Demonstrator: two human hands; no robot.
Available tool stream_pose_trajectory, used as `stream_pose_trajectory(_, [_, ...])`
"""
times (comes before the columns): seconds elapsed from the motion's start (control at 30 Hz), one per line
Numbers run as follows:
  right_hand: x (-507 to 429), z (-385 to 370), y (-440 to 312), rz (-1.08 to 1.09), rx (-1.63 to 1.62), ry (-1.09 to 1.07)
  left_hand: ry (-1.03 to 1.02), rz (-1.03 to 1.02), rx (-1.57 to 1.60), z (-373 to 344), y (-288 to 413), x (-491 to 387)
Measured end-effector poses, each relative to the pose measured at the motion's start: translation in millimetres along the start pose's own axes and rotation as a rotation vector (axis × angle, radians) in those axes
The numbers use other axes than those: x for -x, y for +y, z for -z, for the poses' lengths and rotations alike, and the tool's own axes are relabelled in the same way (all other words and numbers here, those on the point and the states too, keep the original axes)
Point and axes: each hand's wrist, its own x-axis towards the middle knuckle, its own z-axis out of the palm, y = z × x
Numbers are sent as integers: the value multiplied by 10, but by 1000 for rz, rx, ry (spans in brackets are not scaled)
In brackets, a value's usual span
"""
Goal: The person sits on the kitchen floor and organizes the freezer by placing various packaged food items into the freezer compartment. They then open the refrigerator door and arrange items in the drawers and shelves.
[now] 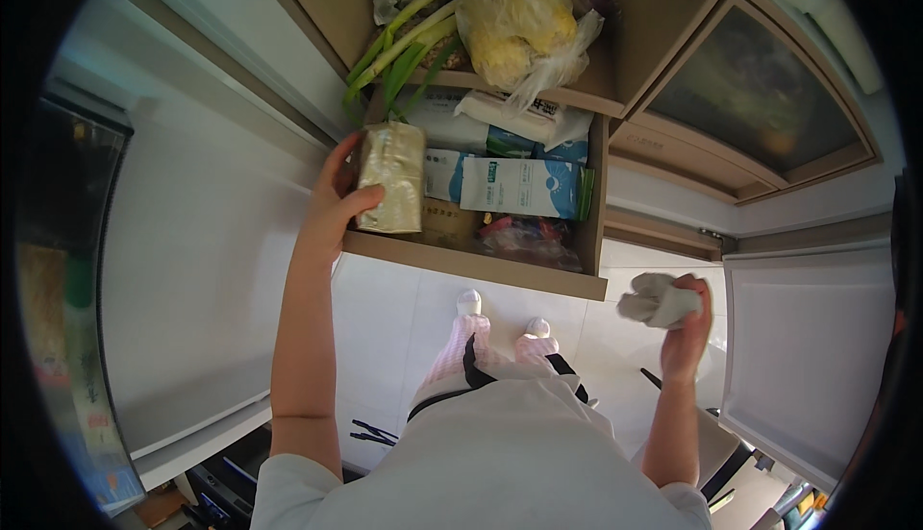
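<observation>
My left hand (337, 202) grips a pale gold foil packet (394, 178) at the left end of a pulled-out refrigerator drawer (476, 265). Held out to the right of the drawer, my right hand (689, 314) is closed on a crumpled grey-white cloth (657, 301). Inside the drawer, right of the foil packet, lie a white and blue packet (515, 185), a white bag with dark writing (508, 115) and a clear plastic bag with red contents (530, 238).
Above is another drawer with green onions (422, 29) and a yellowish vegetable in a clear plastic bag (523, 33). A frosted-front drawer (764, 97) is at upper right. Open refrigerator doors stand at left (195, 263) and right (804, 357). My slippered feet are below.
</observation>
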Motion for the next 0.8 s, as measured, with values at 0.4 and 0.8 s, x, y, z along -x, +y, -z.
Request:
stream_pose_trajectory(0.4, [-1533,405,1028,398,1306,-209,-33,-87,-75,-43,-148,1])
stream_pose_trajectory(0.8, [-1071,-1227,74,615,994,-613,41,-253,-928,-182,-184,23])
